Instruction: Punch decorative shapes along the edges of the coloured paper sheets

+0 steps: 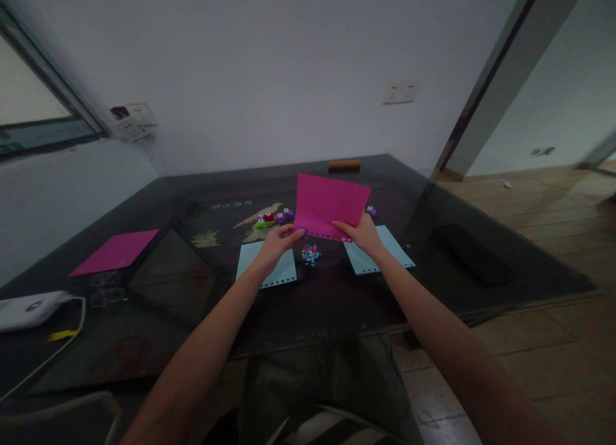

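Black case (474,253), brown object (344,166), wall socket (401,92)

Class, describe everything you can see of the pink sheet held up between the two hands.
The pink sheet is bright, plain and roughly rectangular, and looks like paper or thin card. A row of small dark holes runs along its lower edge. It stands tilted up over the dark table, slightly curved. The right hand grips it near the lower right; the left hand is at the lower left corner, with a small purple thing at its fingertips.
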`<state>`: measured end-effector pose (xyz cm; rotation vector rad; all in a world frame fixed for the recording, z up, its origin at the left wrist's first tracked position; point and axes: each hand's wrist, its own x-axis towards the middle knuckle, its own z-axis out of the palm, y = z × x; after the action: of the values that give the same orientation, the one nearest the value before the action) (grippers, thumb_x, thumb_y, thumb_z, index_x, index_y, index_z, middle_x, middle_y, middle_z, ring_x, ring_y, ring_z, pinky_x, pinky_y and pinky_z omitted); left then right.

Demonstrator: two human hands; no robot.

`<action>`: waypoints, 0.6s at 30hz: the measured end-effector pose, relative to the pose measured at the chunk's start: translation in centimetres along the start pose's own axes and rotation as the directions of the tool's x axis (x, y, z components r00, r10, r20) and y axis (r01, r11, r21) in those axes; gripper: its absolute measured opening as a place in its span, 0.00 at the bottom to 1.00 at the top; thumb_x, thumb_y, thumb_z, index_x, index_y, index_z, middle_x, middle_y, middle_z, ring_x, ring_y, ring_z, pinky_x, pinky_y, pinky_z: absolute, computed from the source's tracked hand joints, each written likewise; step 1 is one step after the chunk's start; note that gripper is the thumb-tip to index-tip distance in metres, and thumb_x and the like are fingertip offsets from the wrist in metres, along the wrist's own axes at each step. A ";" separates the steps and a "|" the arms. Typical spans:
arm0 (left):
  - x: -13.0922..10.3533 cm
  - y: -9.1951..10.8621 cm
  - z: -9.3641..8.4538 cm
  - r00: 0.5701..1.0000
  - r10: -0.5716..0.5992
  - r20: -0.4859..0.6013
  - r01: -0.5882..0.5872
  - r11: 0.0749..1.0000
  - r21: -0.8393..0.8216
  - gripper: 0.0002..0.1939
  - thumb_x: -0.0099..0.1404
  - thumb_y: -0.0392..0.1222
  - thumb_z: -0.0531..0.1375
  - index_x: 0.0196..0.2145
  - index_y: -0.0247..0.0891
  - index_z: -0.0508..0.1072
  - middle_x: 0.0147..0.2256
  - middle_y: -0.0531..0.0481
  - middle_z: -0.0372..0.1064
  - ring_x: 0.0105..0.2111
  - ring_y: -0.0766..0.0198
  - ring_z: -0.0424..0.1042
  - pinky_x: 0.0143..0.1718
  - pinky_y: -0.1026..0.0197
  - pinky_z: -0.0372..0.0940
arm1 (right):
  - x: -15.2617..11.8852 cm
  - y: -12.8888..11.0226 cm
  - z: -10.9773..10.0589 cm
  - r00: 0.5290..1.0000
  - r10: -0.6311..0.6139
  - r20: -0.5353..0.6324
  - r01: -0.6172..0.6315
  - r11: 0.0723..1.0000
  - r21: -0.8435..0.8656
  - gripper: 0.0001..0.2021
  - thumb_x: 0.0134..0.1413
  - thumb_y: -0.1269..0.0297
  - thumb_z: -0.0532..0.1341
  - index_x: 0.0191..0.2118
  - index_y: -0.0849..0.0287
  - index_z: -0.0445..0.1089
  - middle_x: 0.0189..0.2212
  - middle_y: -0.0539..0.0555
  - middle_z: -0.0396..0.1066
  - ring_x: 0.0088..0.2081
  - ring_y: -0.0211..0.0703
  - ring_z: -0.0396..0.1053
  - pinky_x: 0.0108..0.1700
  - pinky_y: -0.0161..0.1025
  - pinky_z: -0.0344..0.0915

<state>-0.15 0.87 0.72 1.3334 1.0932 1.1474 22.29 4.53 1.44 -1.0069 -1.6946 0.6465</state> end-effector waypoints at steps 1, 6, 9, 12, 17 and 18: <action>0.0 0.0 0.0 1.000 -0.003 -0.003 0.003 1.000 0.002 0.16 0.55 0.48 0.63 0.39 0.37 0.74 0.40 0.44 0.72 0.40 0.59 0.70 0.39 0.60 0.64 | 0.0 0.1 0.0 1.000 0.003 -0.003 -0.003 1.000 0.000 0.15 0.43 0.59 0.65 0.39 0.60 0.73 0.38 0.58 0.75 0.41 0.52 0.72 0.47 0.49 0.67; 0.0 0.1 0.0 1.000 -0.007 -0.009 0.007 1.000 -0.008 0.16 0.54 0.48 0.63 0.39 0.37 0.74 0.41 0.44 0.73 0.40 0.59 0.70 0.39 0.60 0.64 | 0.0 0.2 0.1 1.000 0.005 -0.001 -0.005 1.000 0.019 0.16 0.44 0.58 0.64 0.38 0.61 0.73 0.38 0.59 0.75 0.40 0.51 0.72 0.46 0.48 0.67; 0.0 0.1 0.0 1.000 -0.018 -0.012 0.018 1.000 -0.003 0.16 0.54 0.48 0.63 0.39 0.37 0.74 0.42 0.44 0.73 0.40 0.59 0.70 0.39 0.60 0.63 | -0.1 0.0 0.1 1.000 0.012 -0.004 -0.012 1.000 0.023 0.16 0.44 0.58 0.64 0.38 0.62 0.73 0.37 0.59 0.75 0.39 0.51 0.72 0.45 0.47 0.67; 0.0 0.1 -0.1 1.000 -0.010 -0.017 0.010 1.000 0.010 0.17 0.54 0.48 0.63 0.39 0.37 0.74 0.42 0.44 0.73 0.42 0.57 0.70 0.40 0.59 0.63 | 0.0 -0.2 0.0 1.000 0.015 -0.002 -0.015 1.000 0.013 0.15 0.43 0.59 0.64 0.38 0.62 0.74 0.37 0.59 0.75 0.38 0.50 0.72 0.45 0.46 0.67; 0.1 -0.1 -0.1 1.000 0.003 -0.026 -0.002 1.000 0.023 0.17 0.53 0.48 0.63 0.39 0.37 0.75 0.42 0.44 0.73 0.42 0.56 0.70 0.40 0.58 0.63 | 0.0 0.0 0.1 1.000 0.008 -0.006 -0.008 1.000 0.015 0.15 0.43 0.59 0.64 0.38 0.62 0.73 0.38 0.59 0.75 0.39 0.50 0.72 0.45 0.46 0.67; 0.1 -0.1 -0.1 1.000 0.004 -0.027 -0.004 1.000 0.023 0.17 0.53 0.48 0.63 0.39 0.37 0.75 0.42 0.44 0.73 0.42 0.57 0.70 0.39 0.58 0.63 | 0.0 0.1 0.1 1.000 0.007 -0.011 -0.007 1.000 0.013 0.15 0.43 0.59 0.64 0.38 0.62 0.73 0.38 0.59 0.75 0.39 0.50 0.72 0.45 0.46 0.67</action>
<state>-0.27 0.98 0.66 1.3418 1.1274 1.1620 22.23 4.56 1.33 -1.0053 -1.6763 0.6547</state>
